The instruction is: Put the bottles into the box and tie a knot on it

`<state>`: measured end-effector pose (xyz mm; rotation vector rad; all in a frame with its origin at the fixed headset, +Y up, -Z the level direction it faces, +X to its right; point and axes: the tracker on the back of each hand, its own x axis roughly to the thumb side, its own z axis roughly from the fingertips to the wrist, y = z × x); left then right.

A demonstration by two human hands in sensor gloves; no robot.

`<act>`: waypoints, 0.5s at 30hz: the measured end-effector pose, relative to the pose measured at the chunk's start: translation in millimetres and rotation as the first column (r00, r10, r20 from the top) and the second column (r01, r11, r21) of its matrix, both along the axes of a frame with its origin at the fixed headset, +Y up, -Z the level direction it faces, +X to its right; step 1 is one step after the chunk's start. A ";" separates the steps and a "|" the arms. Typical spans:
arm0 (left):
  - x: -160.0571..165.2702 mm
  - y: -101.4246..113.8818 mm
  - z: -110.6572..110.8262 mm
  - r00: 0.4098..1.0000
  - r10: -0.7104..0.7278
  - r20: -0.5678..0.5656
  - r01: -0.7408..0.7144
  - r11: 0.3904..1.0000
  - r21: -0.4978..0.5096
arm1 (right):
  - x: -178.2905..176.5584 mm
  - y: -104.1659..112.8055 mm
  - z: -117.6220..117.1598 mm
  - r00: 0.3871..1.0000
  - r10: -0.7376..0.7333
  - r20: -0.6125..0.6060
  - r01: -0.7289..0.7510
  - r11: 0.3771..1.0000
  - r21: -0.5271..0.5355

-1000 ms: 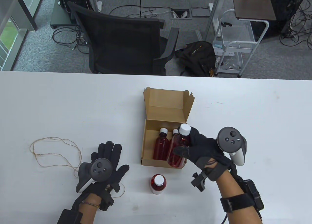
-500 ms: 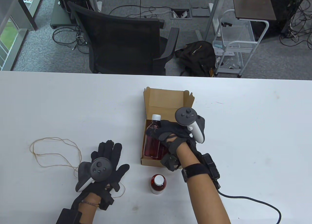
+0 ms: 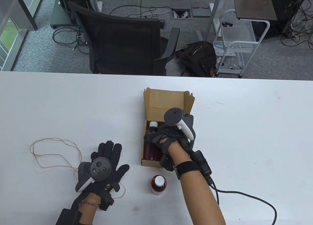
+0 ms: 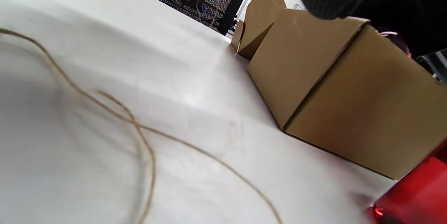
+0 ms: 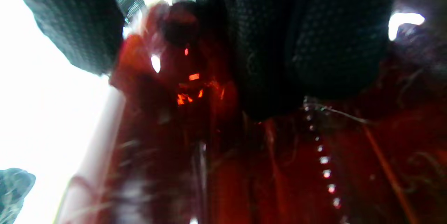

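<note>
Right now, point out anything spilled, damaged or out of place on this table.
Nothing looks spilled or damaged. One red bottle stands upright outside the box, which is open. The string lies in a loose tangle beside the left hand. The right hand is over the bottles in the box.

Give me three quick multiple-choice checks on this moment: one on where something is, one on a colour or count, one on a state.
1. Where does the twine lie?
A. inside the box
B. on the table beyond the left hand
C. round the chair

2. What colour is the cap of the bottle standing outside the box?
A. white
B. black
C. blue

3. The cardboard box lid is:
A. taped shut
B. torn off
C. open

Answers:
1 B: the twine loops on the table past the left hand.
2 A: the standing bottle has a white cap.
3 C: the cardboard box lid stands up while the right hand lowers a bottle in.
</note>
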<state>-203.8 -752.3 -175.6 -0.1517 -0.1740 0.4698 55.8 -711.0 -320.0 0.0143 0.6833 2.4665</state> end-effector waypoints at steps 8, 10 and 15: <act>-0.2 0.1 0.0 1.000 -0.002 -0.001 0.002 1.000 0.000 | 20.3 14.2 11.2 0.991 -0.135 -0.004 0.135 0.987 0.093; -0.3 0.1 0.0 1.000 -0.001 -0.001 0.001 1.000 0.001 | 27.2 19.7 16.4 0.970 -0.236 -0.055 0.241 0.964 0.112; 0.6 -0.1 0.4 1.000 -0.009 -0.002 0.009 1.000 0.005 | 41.4 30.8 37.4 0.832 -0.506 -0.227 0.536 0.838 0.099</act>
